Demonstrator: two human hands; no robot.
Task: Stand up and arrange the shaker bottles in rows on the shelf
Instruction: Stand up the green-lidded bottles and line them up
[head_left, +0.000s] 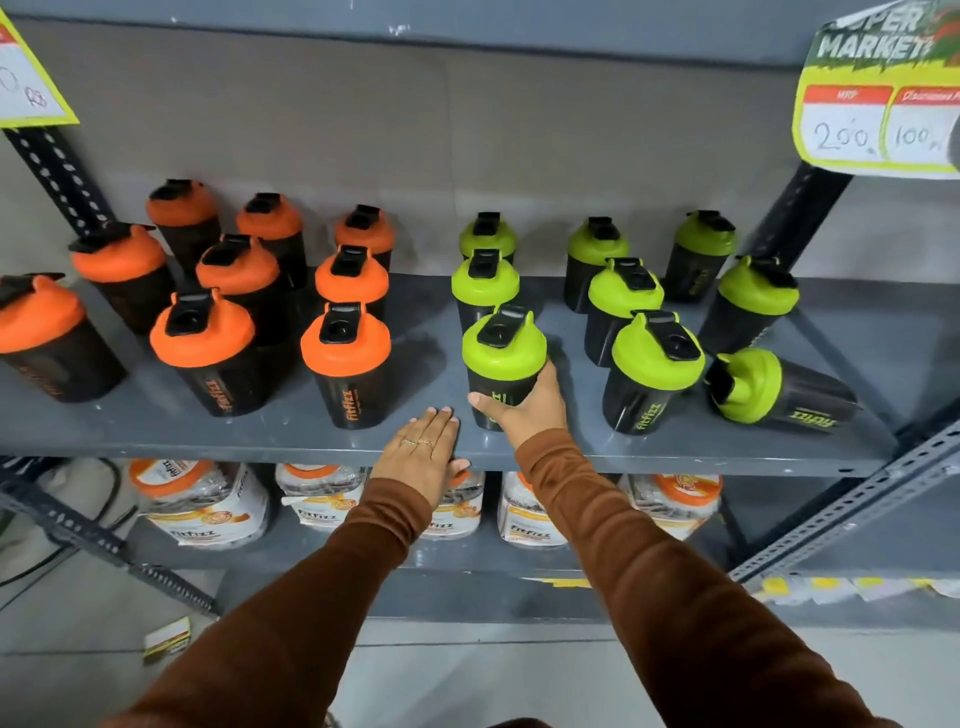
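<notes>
Black shaker bottles stand in rows on a grey shelf (156, 431): several orange-lidded ones (345, 358) on the left, several green-lidded ones (657, 358) on the right. My right hand (524, 405) is wrapped around the body of an upright front green-lidded bottle (503, 353). One green-lidded bottle (779, 392) lies on its side at the front right, lid pointing left. My left hand (423, 452) rests flat on the shelf's front edge, fingers together, holding nothing.
Black slotted uprights (57, 171) frame the shelf at both sides. Price cards (878, 104) hang from the shelf above. On the lower shelf stand clear jars with orange lids (202, 499). A small box (166, 639) lies on the floor.
</notes>
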